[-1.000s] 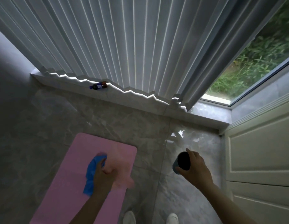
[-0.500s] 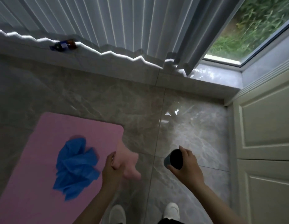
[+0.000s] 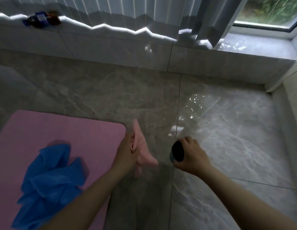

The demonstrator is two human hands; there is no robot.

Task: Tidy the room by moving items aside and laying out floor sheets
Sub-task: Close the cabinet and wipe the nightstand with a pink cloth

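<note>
Head camera looks down at two bare arms over a shiny gray floor (image 3: 227,130). Nearest, on the left, a crumpled blue cloth (image 3: 49,183) lies on a pink mat (image 3: 61,130) that is flat on the floor. The left hand (image 3: 127,153) is just past the mat's right edge. Its fingers (image 3: 132,143) are curled and pinch a soft pink cloth (image 3: 142,146), which hangs and looks blurry. The right hand (image 3: 192,155) is near it, over the floor. Its fingers (image 3: 186,140) wrap around a dark round cup (image 3: 177,151), with the open mouth facing the camera. Farther away, a low stone ledge (image 3: 111,45) runs along the wall. A small dark bottle (image 3: 41,18) lies on its side there, at the far left. Gray curtains (image 3: 209,19) hang down to the ledge, and a window (image 3: 269,12) shows green plants.
</note>
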